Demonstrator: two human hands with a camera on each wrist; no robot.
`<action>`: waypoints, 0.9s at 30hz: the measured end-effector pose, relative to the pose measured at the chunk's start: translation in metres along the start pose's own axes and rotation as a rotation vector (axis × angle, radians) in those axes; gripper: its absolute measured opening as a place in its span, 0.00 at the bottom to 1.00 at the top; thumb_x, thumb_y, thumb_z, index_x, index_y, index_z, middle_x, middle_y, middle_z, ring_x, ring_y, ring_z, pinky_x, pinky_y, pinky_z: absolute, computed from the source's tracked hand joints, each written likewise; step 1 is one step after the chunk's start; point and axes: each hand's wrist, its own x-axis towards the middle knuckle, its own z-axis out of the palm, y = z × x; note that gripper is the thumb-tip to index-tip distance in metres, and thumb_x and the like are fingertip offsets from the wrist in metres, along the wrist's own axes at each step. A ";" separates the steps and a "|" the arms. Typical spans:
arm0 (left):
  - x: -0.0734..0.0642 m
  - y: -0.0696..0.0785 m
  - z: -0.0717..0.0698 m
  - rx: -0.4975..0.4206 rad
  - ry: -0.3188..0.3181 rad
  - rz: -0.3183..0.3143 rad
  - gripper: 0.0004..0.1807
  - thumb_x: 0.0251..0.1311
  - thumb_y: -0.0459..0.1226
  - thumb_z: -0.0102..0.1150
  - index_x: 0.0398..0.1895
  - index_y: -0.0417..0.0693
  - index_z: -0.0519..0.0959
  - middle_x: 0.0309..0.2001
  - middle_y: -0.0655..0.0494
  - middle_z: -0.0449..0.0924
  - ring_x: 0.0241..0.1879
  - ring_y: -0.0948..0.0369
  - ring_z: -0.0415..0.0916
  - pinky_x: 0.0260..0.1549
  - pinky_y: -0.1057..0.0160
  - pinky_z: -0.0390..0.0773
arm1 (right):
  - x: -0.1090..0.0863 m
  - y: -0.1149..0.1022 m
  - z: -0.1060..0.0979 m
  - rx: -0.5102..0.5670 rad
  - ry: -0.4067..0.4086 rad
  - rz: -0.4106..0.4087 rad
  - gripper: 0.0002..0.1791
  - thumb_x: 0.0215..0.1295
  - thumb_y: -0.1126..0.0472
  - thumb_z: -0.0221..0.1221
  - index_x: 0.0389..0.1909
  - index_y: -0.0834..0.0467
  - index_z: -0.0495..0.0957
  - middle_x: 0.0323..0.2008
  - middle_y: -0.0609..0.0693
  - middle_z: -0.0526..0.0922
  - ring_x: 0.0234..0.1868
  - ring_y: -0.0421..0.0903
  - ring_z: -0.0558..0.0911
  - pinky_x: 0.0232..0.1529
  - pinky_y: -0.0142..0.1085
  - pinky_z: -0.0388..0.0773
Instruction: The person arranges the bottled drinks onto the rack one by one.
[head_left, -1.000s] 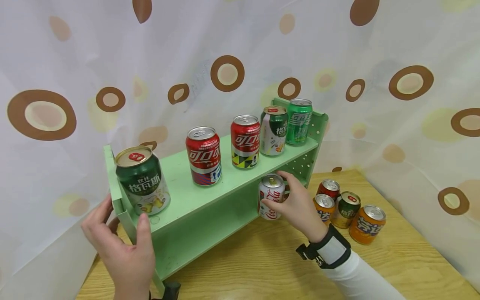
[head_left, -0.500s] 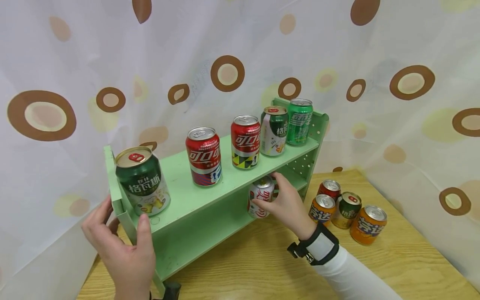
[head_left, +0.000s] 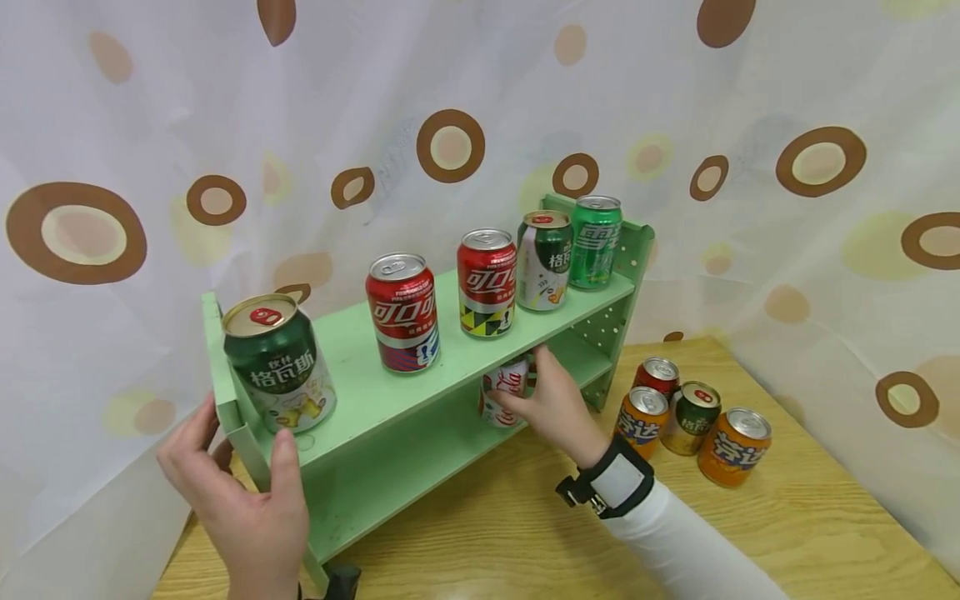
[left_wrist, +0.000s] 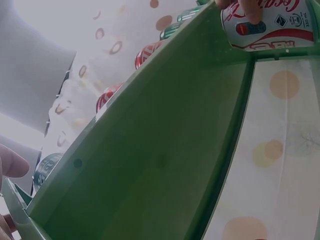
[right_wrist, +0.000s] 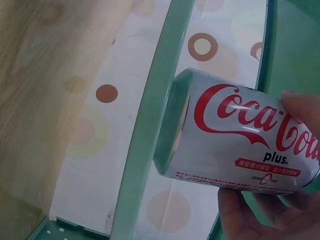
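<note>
My right hand (head_left: 551, 408) grips a white Coca-Cola plus can (head_left: 505, 392) in the lower level of a green two-tier shelf (head_left: 390, 475). In the right wrist view the can (right_wrist: 240, 135) has its base end at the shelf's front edge, thumb on one side and fingers on the other. My left hand (head_left: 240, 492) holds the shelf's left end, thumb in front and fingers outside the side panel. Just above that thumb stands a green and white can (head_left: 281, 367) on the top level.
Also on the top level are two red cola cans (head_left: 405, 312), another green and white can (head_left: 543, 262) and a green can (head_left: 596, 242). Right of the shelf, several cans, including an orange one (head_left: 735, 446), stand on the wooden table (head_left: 810, 517). A patterned sheet hangs behind.
My right hand has moved left and inward with the white Coca-Cola can, from in front of the shelf into its lower level. The left hand keeps its place at the shelf's end.
</note>
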 end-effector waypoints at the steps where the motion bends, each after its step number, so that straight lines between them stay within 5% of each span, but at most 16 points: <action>1: 0.000 0.000 0.000 0.002 0.002 -0.003 0.36 0.54 0.26 0.58 0.70 0.37 0.66 0.64 0.61 0.61 0.66 0.58 0.63 0.56 0.68 0.70 | 0.001 0.000 0.001 0.003 -0.003 0.006 0.51 0.58 0.57 0.74 0.77 0.56 0.56 0.63 0.60 0.76 0.61 0.57 0.81 0.58 0.53 0.82; 19: 0.000 -0.003 0.002 -0.003 0.014 0.007 0.36 0.53 0.25 0.58 0.70 0.36 0.65 0.64 0.60 0.61 0.66 0.58 0.63 0.56 0.68 0.70 | 0.001 0.006 0.012 0.118 0.028 0.073 0.48 0.59 0.57 0.74 0.74 0.58 0.55 0.65 0.62 0.71 0.62 0.62 0.79 0.59 0.53 0.81; 27: 0.000 -0.002 0.001 -0.001 0.013 0.000 0.36 0.53 0.25 0.58 0.70 0.36 0.65 0.64 0.60 0.61 0.66 0.58 0.63 0.56 0.68 0.70 | 0.003 0.016 0.012 0.200 -0.013 0.009 0.45 0.62 0.62 0.71 0.75 0.60 0.57 0.66 0.63 0.68 0.65 0.63 0.77 0.63 0.53 0.79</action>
